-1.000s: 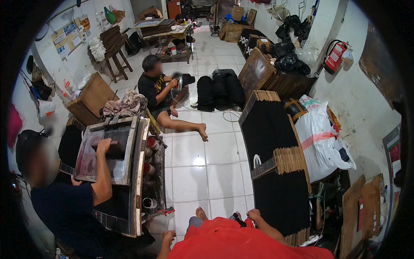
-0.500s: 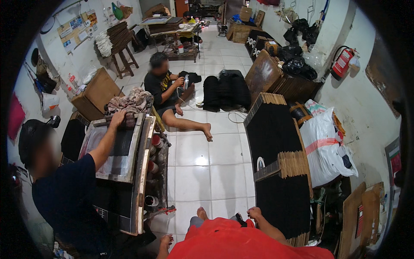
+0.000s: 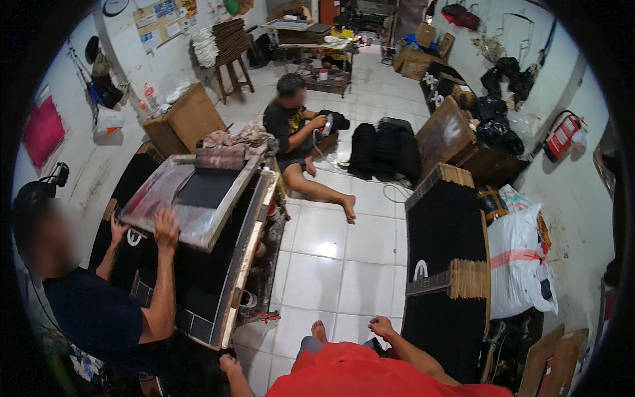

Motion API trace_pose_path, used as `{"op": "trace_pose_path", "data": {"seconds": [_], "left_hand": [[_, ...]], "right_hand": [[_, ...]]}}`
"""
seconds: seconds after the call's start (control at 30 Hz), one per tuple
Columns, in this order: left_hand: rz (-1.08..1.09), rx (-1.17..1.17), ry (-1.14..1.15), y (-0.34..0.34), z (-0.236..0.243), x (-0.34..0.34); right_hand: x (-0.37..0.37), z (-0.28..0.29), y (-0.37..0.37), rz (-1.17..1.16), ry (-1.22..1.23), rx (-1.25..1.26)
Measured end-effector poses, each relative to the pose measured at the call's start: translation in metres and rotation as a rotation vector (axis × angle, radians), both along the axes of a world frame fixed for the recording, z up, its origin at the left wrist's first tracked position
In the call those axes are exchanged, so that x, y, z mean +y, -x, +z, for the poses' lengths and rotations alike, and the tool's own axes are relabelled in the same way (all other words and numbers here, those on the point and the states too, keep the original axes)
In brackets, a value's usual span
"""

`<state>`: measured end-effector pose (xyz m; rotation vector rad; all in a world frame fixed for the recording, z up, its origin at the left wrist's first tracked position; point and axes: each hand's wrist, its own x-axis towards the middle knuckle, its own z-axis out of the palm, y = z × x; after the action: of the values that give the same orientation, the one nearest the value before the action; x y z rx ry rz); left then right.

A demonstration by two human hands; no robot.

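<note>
At the lower left, my left hand (image 3: 229, 363) hangs by the near end of the printing table (image 3: 225, 291), fingers loosely bent and holding nothing visible. My right hand (image 3: 381, 326) is out over the floor, loosely curled with some fingers apart and nothing seen in it. Right of it lies a long row of black fabric panels (image 3: 440, 251) on stacked brown boards (image 3: 469, 278). Left of me, a co-worker in a dark shirt (image 3: 92, 298) has both hands on a screen printing frame (image 3: 228, 212), which sits tilted above the black panels on the table.
A seated person (image 3: 288, 126) holds a small appliance with a cord, with one leg stretched across the tiled floor (image 3: 317, 231). Beside them is a black fabric pile (image 3: 383, 149). A white sack (image 3: 519, 264) stands right of the boards. Paint pots (image 3: 248, 299) sit under the table edge.
My view has swung left and a little forward. The co-worker's hand has left the frame's far end; both hands now hold its near side, raised. My left hand has come nearer the table end.
</note>
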<state>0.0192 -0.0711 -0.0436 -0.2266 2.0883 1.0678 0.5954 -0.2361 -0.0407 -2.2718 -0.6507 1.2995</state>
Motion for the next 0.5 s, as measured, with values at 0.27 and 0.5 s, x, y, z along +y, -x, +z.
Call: {"op": "trace_pose_path", "data": {"seconds": [0.27,0.5], "left_hand": [[0.011,-0.098,-0.183,0.022,0.076,0.068],[-0.140,-0.032,-0.280,0.016,0.157,0.057]], "right_hand": [[0.284,0.050,0.173,0.499,-0.324,0.216],[0.438,0.081,0.286,-0.294,-0.428,1.448]]}}
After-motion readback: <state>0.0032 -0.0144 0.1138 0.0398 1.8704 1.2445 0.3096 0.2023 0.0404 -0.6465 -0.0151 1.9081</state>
